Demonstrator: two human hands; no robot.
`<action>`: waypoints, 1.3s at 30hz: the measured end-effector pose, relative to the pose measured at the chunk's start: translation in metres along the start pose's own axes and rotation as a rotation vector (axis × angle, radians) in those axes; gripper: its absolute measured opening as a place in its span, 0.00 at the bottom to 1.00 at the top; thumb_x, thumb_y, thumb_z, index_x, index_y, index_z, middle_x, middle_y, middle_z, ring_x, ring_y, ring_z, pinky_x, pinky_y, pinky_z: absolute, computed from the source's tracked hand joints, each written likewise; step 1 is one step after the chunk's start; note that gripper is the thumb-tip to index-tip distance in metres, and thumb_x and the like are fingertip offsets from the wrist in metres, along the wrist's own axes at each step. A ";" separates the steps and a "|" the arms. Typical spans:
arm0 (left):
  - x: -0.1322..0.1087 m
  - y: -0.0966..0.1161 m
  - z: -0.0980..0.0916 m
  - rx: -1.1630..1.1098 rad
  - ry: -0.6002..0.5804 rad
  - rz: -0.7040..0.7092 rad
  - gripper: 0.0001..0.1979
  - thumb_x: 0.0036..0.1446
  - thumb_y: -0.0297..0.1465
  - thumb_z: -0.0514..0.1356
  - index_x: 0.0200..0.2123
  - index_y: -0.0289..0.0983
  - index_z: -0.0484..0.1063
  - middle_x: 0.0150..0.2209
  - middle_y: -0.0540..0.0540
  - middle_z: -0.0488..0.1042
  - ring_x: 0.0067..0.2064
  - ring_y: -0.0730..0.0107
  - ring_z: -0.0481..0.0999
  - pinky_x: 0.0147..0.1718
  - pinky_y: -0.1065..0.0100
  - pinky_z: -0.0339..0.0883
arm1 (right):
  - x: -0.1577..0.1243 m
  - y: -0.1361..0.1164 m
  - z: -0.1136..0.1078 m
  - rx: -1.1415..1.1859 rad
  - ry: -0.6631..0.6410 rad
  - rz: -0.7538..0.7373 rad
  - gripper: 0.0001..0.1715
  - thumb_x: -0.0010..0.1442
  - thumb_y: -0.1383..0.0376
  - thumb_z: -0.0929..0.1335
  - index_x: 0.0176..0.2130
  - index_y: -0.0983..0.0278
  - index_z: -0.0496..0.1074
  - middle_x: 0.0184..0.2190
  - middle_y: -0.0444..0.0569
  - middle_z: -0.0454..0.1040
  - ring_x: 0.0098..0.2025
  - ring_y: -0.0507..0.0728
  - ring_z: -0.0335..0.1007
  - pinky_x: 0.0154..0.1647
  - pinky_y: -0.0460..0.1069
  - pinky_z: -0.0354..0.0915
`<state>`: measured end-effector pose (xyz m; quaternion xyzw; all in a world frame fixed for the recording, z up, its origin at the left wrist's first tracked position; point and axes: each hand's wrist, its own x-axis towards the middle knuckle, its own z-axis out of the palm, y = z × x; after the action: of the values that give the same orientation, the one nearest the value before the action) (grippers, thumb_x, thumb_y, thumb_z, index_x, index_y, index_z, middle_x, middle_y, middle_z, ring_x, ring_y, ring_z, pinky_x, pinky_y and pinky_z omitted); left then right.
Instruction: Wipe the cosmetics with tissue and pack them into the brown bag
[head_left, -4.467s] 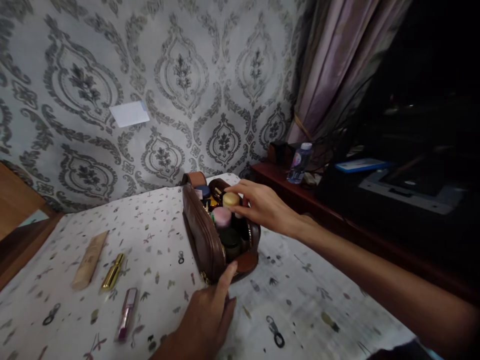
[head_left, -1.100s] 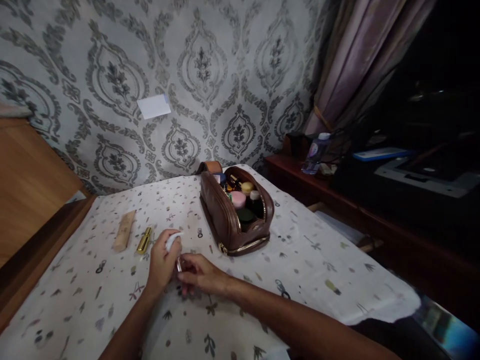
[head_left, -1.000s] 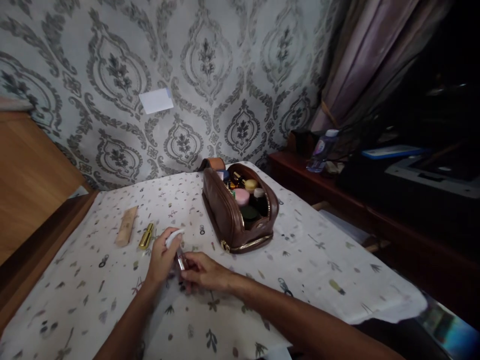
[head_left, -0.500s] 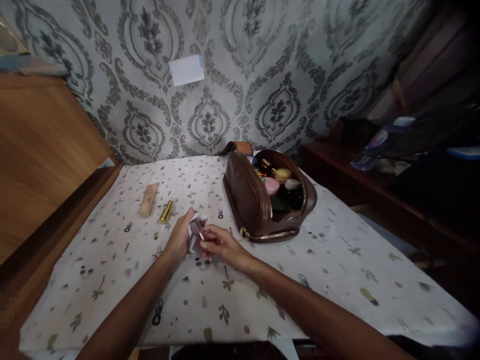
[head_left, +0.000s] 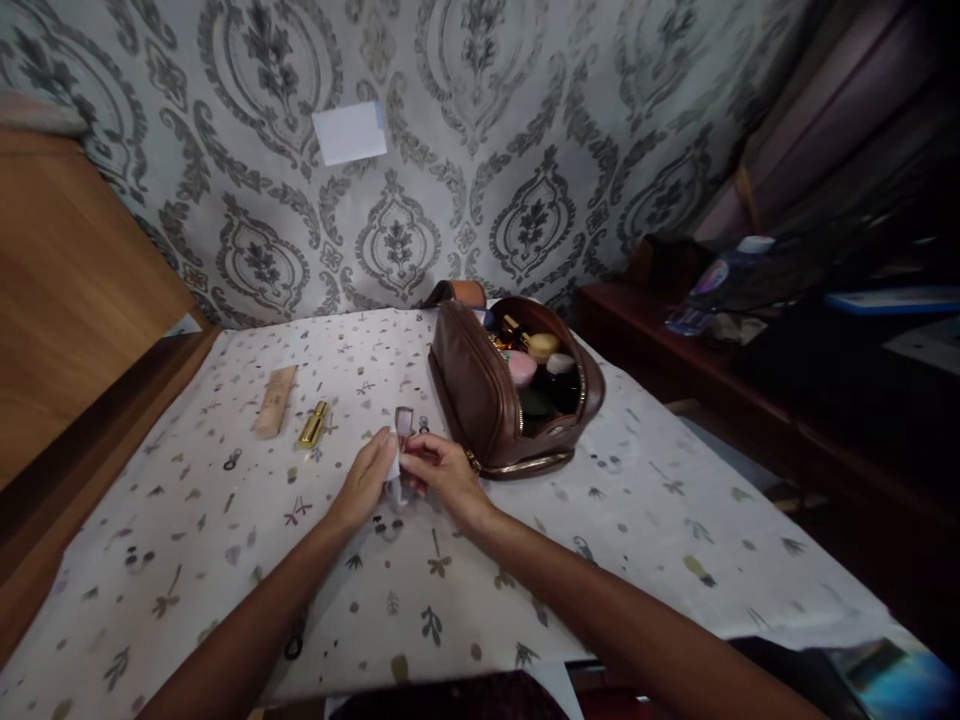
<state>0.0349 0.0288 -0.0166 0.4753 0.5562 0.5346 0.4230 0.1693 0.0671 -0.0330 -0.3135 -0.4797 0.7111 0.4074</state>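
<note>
My left hand (head_left: 369, 475) is closed round a white tissue (head_left: 394, 468), which shows at its inner edge. Against the tissue stands a small rectangular mauve container with clear edges (head_left: 403, 421), its upper end sticking up between my hands. My right hand (head_left: 442, 478) pinches the container's lower part with thumb and fingers; that part is mostly hidden. To the left lie a shiny gold tube (head_left: 313, 425) and a beige squeeze tube (head_left: 275, 402). Beyond my right hand sits a brown toiletry bag (head_left: 472, 375), unzipped.
Inside the bag are a pink round case (head_left: 520, 369), a yellow round item (head_left: 544, 346) and other cosmetics. A patterned white cloth (head_left: 630, 560) covers the table. Wooden furniture (head_left: 82, 240) borders the left; a clear bottle (head_left: 705, 285) stands on the right.
The mauve container has turned more upright and pokes up above my fingers. Less of the tissue shows. The whole view has shifted, so the table items appear farther left.
</note>
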 end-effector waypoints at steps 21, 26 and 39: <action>0.008 0.009 -0.019 0.169 -0.211 0.076 0.16 0.56 0.40 0.61 0.42 0.34 0.74 0.33 0.49 0.75 0.34 0.68 0.72 0.37 0.70 0.66 | 0.000 -0.005 -0.002 -0.032 -0.014 -0.068 0.22 0.52 0.51 0.74 0.39 0.62 0.70 0.36 0.46 0.71 0.34 0.55 0.72 0.31 0.49 0.71; 0.012 0.015 -0.040 0.251 -0.307 0.059 0.15 0.54 0.38 0.63 0.42 0.36 0.76 0.36 0.48 0.76 0.37 0.65 0.73 0.36 0.71 0.65 | 0.001 -0.007 -0.003 0.010 0.064 -0.092 0.27 0.53 0.47 0.73 0.45 0.61 0.70 0.37 0.46 0.73 0.31 0.53 0.70 0.26 0.47 0.65; 0.015 0.005 -0.038 0.403 0.254 0.198 0.13 0.65 0.40 0.52 0.47 0.40 0.66 0.39 0.45 0.71 0.42 0.63 0.72 0.43 0.64 0.66 | 0.006 0.000 -0.002 0.073 0.085 -0.073 0.27 0.40 0.53 0.80 0.34 0.62 0.70 0.28 0.42 0.75 0.31 0.54 0.75 0.33 0.49 0.69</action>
<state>-0.0047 0.0359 -0.0083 0.5311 0.6508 0.5074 0.1922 0.1683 0.0729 -0.0337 -0.3106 -0.4467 0.6988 0.4644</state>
